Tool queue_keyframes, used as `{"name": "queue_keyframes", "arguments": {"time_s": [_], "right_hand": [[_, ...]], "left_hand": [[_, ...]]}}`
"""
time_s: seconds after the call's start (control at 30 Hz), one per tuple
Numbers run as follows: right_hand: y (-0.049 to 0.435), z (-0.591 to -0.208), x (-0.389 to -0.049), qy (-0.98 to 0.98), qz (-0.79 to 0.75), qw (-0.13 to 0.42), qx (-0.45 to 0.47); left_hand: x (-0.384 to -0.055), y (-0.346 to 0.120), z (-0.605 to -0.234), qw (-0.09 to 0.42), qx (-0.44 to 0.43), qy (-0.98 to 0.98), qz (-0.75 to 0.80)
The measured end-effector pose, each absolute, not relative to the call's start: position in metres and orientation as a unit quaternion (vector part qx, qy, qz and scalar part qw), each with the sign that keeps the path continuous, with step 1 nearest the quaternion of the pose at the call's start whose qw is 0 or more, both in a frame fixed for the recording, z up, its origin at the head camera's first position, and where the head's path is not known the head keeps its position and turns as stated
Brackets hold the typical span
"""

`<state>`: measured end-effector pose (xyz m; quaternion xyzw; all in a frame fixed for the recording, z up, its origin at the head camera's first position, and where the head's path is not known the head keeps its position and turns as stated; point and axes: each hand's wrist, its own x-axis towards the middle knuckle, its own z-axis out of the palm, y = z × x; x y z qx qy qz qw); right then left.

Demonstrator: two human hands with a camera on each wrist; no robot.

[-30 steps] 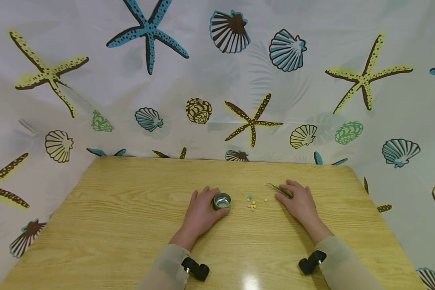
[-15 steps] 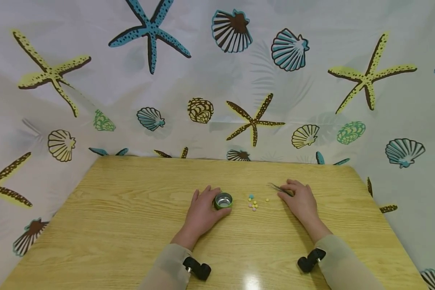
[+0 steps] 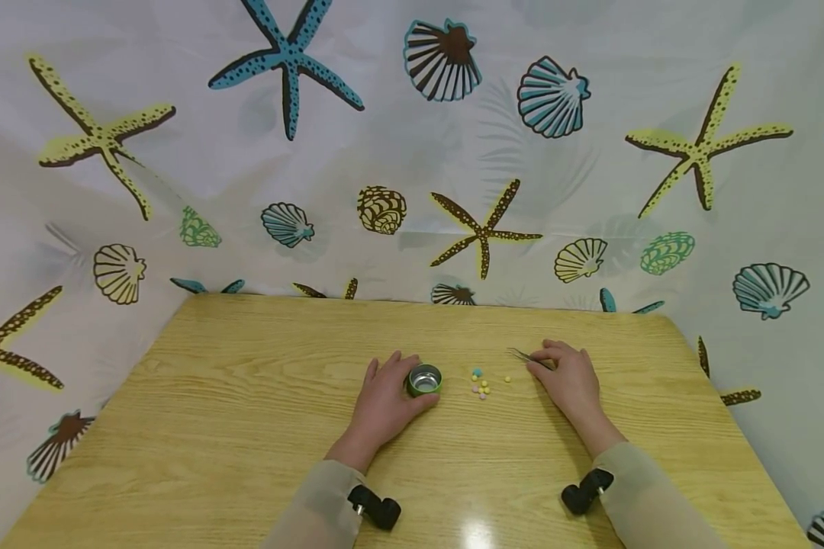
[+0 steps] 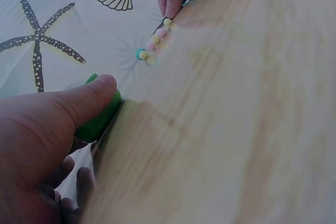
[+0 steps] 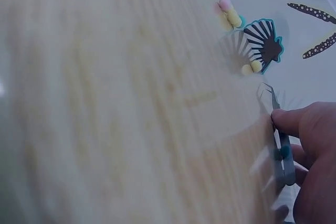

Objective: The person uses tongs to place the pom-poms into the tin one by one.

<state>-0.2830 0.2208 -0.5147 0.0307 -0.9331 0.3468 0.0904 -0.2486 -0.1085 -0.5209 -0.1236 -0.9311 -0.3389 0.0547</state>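
My left hand (image 3: pixel 384 400) grips a small round green tin (image 3: pixel 425 381) with a shiny metal inside, standing on the table. In the left wrist view the thumb lies along the tin's green side (image 4: pixel 100 121). My right hand (image 3: pixel 575 385) pinches a pair of slim metal tweezers (image 5: pixel 285 163) with bent tips. The tweezer tips point left, apart from each other, with nothing between them. Several small balls lie between the hands: a blue ball (image 3: pixel 477 372), yellow balls (image 3: pixel 484 385) and pink balls (image 3: pixel 483 396). A lone yellow ball (image 3: pixel 507 379) lies nearest the tweezers.
The wooden table (image 3: pixel 247 427) stretches out around both hands. Behind it and along its sides hangs a pale cloth (image 3: pixel 329 164) printed with starfish and shells. A black camera mount (image 3: pixel 378 509) sits on the left sleeve, another mount (image 3: pixel 587 492) on the right.
The head view has drifted slightly. Both hands keep their holds on the tin and the tweezers, and the balls lie as before.
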Motion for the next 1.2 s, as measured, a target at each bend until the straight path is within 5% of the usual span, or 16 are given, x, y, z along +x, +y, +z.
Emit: {"name": "queue_keyframes", "arguments": {"time_s": [1.2], "right_hand": [[0.245,-0.497,-0.266,-0.913,0.393,0.113,-0.004]], "left_hand": [[-0.250,-0.109,-0.524,0.053,-0.124,-0.935,-0.329]]}}
